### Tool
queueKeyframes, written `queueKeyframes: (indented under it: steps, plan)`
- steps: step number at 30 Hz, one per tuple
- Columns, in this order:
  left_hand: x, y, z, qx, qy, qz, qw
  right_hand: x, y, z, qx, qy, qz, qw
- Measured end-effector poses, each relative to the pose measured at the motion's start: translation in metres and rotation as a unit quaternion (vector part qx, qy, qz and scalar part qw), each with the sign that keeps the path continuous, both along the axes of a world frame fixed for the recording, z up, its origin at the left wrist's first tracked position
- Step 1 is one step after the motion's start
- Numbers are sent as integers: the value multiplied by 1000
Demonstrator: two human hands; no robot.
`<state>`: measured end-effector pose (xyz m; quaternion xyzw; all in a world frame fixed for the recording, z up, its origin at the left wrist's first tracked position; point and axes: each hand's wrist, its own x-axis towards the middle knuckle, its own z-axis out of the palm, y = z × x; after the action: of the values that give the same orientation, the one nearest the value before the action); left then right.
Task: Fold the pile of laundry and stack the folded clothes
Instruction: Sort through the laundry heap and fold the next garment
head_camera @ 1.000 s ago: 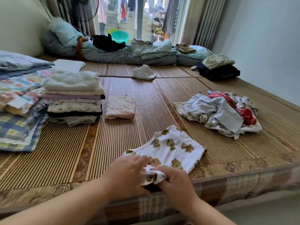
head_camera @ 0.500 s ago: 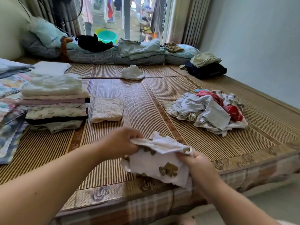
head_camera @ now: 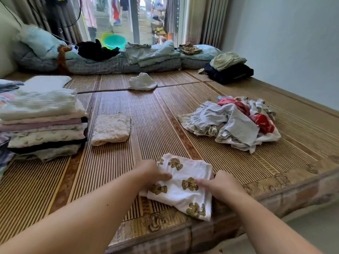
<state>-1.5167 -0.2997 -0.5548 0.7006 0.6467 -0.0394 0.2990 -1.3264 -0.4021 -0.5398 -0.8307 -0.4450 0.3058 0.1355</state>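
A bed covered by a striped bamboo mat (head_camera: 156,125) fills the scene, its near edge running from the lower left to the right. Along its far side, under the window, lies a row of rumpled grey and pale blue bedding (head_camera: 113,66). At the left stands the stack of folded clothes (head_camera: 42,121), several layers high, white on top and a dark layer low down. At the right, well apart from it, the pile of laundry (head_camera: 233,125) lies unfolded, grey and white cloth tangled with red. In the far right corner sits a dark bundle (head_camera: 229,74) with a green piece on top. At the near edge, between the stack and the pile, lies the bear-print garment (head_camera: 183,191), white with brown bears, folded over on the mat. The left hand (head_camera: 152,173) has a narrow grip on its left edge, the fingers curled into the cloth. The right hand (head_camera: 222,184) covers its right edge, fingers (head_camera: 199,181) reaching left across the top; whether this grip pinches the cloth or only presses it cannot be told. Just right of the stack lies a single folded pale piece (head_camera: 111,129), and far in the middle a small crumpled white piece (head_camera: 142,81).
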Motion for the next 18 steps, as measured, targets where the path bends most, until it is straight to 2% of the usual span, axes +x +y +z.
queueKeyframes:
  steps: [3, 6, 9, 11, 14, 18]
  plan:
    - [5, -4, -4, 17, -86, 20, 996, -10, 4, -4, 65, -1, -6, 998]
    - [0, -8, 0, 34, -179, 50, 982, -14, 9, -5, 126, 70, -43, 989]
    - [-16, -16, 2, -11, -294, 38, 955, -20, 13, -1, 189, 129, -94, 969]
    - [-27, -18, 2, -61, -352, 5, 934, -26, 13, -2, 198, 119, -90, 969]
    - [-32, -18, 0, -118, -390, -26, 913, -30, 16, -9, 219, 93, -28, 971]
    - [-24, -25, 2, -105, -369, -27, 923, -31, 12, 11, 227, 170, -2, 959]
